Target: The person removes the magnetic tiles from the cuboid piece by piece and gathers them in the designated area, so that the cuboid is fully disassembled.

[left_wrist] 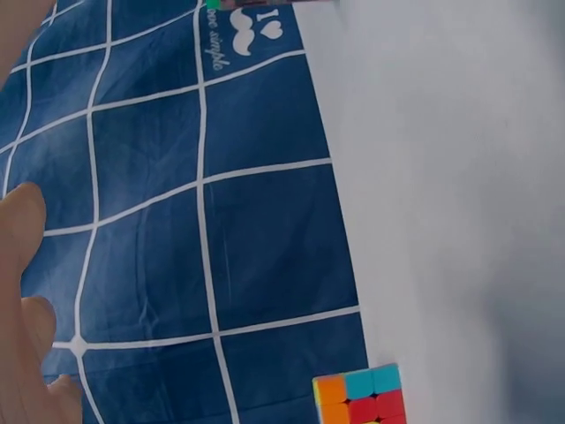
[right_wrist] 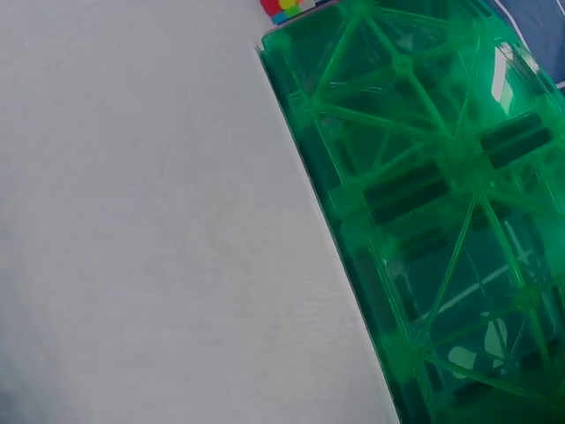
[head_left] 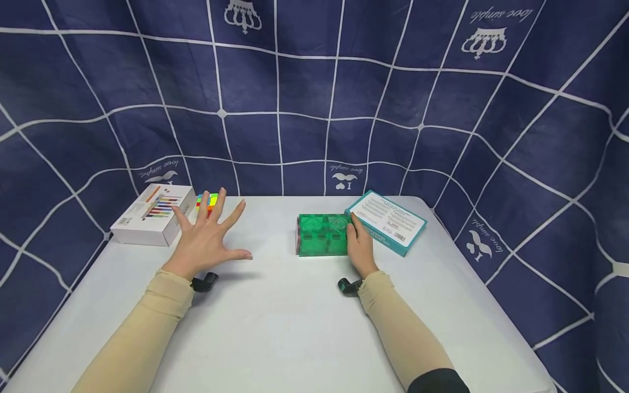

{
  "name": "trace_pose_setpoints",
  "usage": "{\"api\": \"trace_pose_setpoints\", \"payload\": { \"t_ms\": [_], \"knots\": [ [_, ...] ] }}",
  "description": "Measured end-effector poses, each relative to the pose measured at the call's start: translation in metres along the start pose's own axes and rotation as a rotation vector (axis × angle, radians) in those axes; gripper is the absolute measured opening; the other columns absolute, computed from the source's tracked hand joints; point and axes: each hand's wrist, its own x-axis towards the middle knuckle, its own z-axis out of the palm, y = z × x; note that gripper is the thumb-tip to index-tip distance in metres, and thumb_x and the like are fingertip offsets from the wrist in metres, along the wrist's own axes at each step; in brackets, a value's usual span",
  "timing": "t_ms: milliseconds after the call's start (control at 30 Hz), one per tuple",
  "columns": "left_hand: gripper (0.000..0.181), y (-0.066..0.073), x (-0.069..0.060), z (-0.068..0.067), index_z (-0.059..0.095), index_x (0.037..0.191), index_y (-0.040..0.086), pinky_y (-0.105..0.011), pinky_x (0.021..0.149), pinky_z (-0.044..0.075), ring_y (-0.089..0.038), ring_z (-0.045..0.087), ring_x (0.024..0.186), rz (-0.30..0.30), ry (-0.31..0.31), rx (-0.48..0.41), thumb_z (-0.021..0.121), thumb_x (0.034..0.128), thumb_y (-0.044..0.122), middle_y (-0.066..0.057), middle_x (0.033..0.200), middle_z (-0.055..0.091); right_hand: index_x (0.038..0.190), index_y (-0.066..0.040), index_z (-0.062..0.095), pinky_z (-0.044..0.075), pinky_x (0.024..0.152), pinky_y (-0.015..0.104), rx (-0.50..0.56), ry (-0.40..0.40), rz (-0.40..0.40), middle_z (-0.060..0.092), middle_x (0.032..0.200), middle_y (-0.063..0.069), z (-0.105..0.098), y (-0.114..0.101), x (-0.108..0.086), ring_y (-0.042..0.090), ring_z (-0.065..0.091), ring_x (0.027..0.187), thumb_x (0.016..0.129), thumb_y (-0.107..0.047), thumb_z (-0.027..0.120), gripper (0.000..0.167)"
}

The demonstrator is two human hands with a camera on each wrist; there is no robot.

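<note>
The left hand (head_left: 205, 241) is hovering wide, left of the green box (head_left: 321, 236); the right hand (head_left: 361, 246) is touching its right end, grip unclear.

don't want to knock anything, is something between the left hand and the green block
Nothing visible: in the head view, only white tabletop shows between the left hand and the green block. The colourful cube sits beyond that hand.

The right hand (head_left: 362, 250) grips, its forearm (head_left: 405, 330) slanting back to the right, while the left hand (head_left: 203, 245) is splayed wide, well left of that grip.
</note>
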Motion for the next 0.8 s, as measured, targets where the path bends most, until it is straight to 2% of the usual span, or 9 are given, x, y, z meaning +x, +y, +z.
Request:
{"api": "trace_pose_setpoints", "payload": {
  "t_ms": [167,267,333,400,500,600,667,733,800],
  "knots": [
    [0.101,0.011,0.005,0.005,0.024,0.164,0.037,-0.086,0.101,-0.020,-0.045,0.000,0.158,0.004,-0.035,-0.089,0.057,0.0819,0.086,-0.007,0.174,-0.003,0.162,-0.010,0.032,0.028,0.124,0.052,0.006,0.002,0.003,0.045,0.158,0.018,0.001,0.001,-0.001,0.032,0.038,0.150,0.114,-0.033,0.033,0.053],
    [0.087,0.023,0.011,0.014,0.036,0.161,0.030,-0.085,0.106,-0.013,-0.045,0.015,0.157,0.012,-0.087,-0.236,0.060,0.0903,0.074,-0.011,0.173,0.016,0.162,-0.015,0.032,0.035,0.118,0.050,0.021,0.008,0.011,0.059,0.121,0.031,0.000,-0.001,-0.001,0.039,0.055,0.124,0.114,-0.036,0.032,0.053],
    [0.079,0.033,0.014,0.022,0.044,0.158,0.024,-0.080,0.115,0.002,-0.042,0.028,0.154,0.013,-0.128,-0.378,0.063,0.0935,0.066,-0.012,0.168,0.032,0.162,-0.017,0.034,0.038,0.114,0.051,0.025,0.014,0.016,0.059,0.114,0.033,-0.001,-0.002,-0.001,0.042,0.057,0.115,0.114,-0.038,0.032,0.053],
    [0.072,0.043,0.019,0.030,0.050,0.154,0.018,-0.069,0.117,0.027,-0.037,0.048,0.142,-0.002,-0.156,-0.530,0.067,0.0953,0.058,-0.012,0.157,0.050,0.162,-0.017,0.033,0.037,0.114,0.052,0.026,0.006,0.027,0.057,0.107,0.033,-0.001,-0.003,-0.001,0.044,0.056,0.114,0.114,-0.038,0.031,0.053],
    [0.063,0.058,0.028,0.044,0.056,0.149,0.015,-0.050,0.097,0.054,-0.029,0.066,0.113,-0.051,-0.158,-0.718,0.068,0.0973,0.049,-0.010,0.131,0.068,0.162,-0.015,0.034,0.033,0.121,0.053,0.010,0.006,0.032,0.059,0.126,0.028,-0.001,-0.003,-0.001,0.037,0.050,0.137,0.114,-0.036,0.031,0.052],
    [0.061,0.071,0.041,0.056,0.057,0.147,0.015,-0.042,0.084,0.056,-0.023,0.067,0.099,-0.091,-0.131,-0.797,0.067,0.0980,0.049,-0.008,0.121,0.069,0.162,-0.015,0.034,0.031,0.122,0.052,0.001,0.000,0.034,0.061,0.117,0.026,0.000,-0.002,-0.001,0.033,0.046,0.143,0.114,-0.037,0.032,0.053],
    [0.067,0.077,0.050,0.062,0.052,0.151,0.014,-0.044,0.089,0.056,-0.026,0.067,0.108,-0.099,-0.130,-0.826,0.067,0.0977,0.051,-0.009,0.130,0.065,0.161,-0.015,0.035,0.032,0.122,0.052,0.000,-0.001,0.032,0.062,0.117,0.024,0.001,-0.001,-0.001,0.032,0.045,0.144,0.114,-0.038,0.032,0.053],
    [0.073,0.082,0.059,0.066,0.047,0.154,0.013,-0.048,0.096,0.054,-0.029,0.064,0.119,-0.097,-0.143,-0.841,0.067,0.0965,0.054,-0.011,0.141,0.058,0.161,-0.015,0.036,0.033,0.121,0.052,0.002,-0.005,0.030,0.060,0.101,0.022,0.002,-0.001,-0.002,0.033,0.049,0.140,0.113,-0.039,0.032,0.054],
    [0.081,0.087,0.068,0.069,0.043,0.156,0.012,-0.052,0.102,0.052,-0.032,0.059,0.128,-0.099,-0.171,-0.849,0.069,0.0938,0.057,-0.011,0.150,0.051,0.161,-0.014,0.035,0.036,0.119,0.052,-0.006,-0.007,0.026,0.062,0.107,0.023,0.002,0.000,-0.002,0.035,0.053,0.135,0.114,-0.039,0.031,0.054]
  ]
}}
